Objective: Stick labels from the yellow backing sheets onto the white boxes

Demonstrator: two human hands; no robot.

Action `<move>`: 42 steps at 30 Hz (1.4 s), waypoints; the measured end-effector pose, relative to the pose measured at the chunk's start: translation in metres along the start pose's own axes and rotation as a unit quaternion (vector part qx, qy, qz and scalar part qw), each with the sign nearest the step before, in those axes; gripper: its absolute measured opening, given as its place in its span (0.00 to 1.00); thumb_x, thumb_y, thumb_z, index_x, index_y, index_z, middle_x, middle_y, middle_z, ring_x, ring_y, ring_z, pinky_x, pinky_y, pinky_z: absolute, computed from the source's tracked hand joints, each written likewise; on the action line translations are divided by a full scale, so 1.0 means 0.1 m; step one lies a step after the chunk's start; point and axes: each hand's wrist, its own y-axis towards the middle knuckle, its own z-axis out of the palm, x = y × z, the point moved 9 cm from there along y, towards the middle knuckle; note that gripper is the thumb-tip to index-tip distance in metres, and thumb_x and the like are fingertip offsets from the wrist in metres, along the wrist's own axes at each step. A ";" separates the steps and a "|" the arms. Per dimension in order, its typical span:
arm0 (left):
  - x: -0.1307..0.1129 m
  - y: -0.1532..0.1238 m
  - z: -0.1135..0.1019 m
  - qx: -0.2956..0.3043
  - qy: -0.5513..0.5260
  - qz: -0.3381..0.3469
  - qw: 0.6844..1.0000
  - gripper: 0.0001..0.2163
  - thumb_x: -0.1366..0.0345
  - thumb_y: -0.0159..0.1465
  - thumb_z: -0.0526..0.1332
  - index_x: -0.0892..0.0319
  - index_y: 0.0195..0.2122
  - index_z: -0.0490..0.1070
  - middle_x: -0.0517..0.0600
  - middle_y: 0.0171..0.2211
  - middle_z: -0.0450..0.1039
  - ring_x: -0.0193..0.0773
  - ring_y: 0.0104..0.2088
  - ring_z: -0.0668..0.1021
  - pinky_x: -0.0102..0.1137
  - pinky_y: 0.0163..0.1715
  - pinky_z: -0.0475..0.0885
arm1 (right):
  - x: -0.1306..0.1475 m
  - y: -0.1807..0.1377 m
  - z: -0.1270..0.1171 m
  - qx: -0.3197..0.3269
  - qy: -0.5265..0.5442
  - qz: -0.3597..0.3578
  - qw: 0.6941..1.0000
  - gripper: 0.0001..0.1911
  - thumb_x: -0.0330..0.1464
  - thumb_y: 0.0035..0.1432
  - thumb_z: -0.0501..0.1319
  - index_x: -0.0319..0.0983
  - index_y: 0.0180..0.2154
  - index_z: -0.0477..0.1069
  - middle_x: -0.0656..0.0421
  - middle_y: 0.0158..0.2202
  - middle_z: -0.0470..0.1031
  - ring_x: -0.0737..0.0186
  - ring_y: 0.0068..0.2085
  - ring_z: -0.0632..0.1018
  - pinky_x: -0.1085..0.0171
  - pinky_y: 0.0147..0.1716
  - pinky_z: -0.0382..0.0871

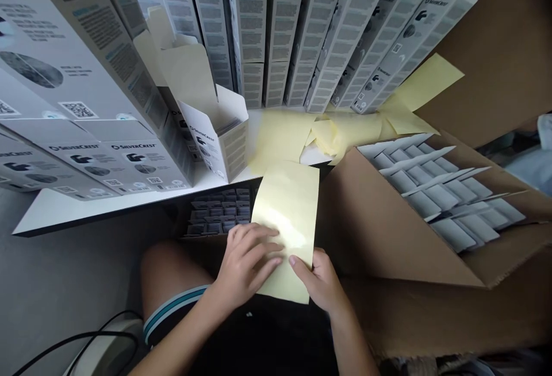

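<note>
A pale yellow sheet (288,203) of sticker-like paper is held over my lap, its face shiny in the middle. My right hand (319,279) grips its right edge, thumb on top and fingers underneath. Across the sheet's left side lies my left hand (246,261), fingers apart and resting on the surface. Just beyond, more yellow sheets (280,134) lie on the white table, one of them crumpled (325,137). A small open SilverCrest carton (235,149) stands on the table to the left, flaps up; what is inside is mostly hidden.
Closed SilverCrest boxes (142,163) are stacked at the left, and a row of tall ones (284,37) lines the back. At the right, a large cardboard box (366,215) holds many small white cartons (440,192). More small packs (219,212) sit beneath the table (56,209). A black cable (77,336) curves at lower left.
</note>
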 end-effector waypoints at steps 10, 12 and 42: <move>-0.23 0.04 -0.10 0.017 -0.011 0.017 1.000 0.05 0.66 0.65 0.66 0.55 0.42 0.77 0.51 0.41 0.83 0.38 0.32 0.80 0.34 0.32 0.65 | 0.45 -0.12 0.14 0.050 -0.156 -0.127 0.978 0.15 0.34 0.68 0.52 0.39 0.29 0.71 0.59 0.28 0.73 0.63 0.29 0.73 0.65 0.30 0.67; -0.28 0.03 -0.13 0.013 -0.015 0.020 1.000 0.04 0.68 0.65 0.65 0.56 0.40 0.77 0.50 0.39 0.83 0.37 0.30 0.79 0.34 0.30 0.64 | 0.54 -0.14 0.17 0.051 -0.170 -0.153 0.972 0.14 0.32 0.67 0.52 0.39 0.30 0.71 0.58 0.28 0.74 0.62 0.29 0.74 0.64 0.30 0.67; 0.53 -0.29 0.07 -0.065 -0.384 -0.266 0.882 0.14 0.55 0.67 0.63 0.57 0.30 0.78 0.59 0.59 0.70 0.55 0.60 0.71 0.47 0.59 0.66 | 0.95 0.20 -0.84 -0.276 -0.092 -0.320 0.902 0.04 0.31 0.59 0.64 0.42 0.36 0.80 0.58 0.31 0.80 0.57 0.33 0.80 0.62 0.34 0.74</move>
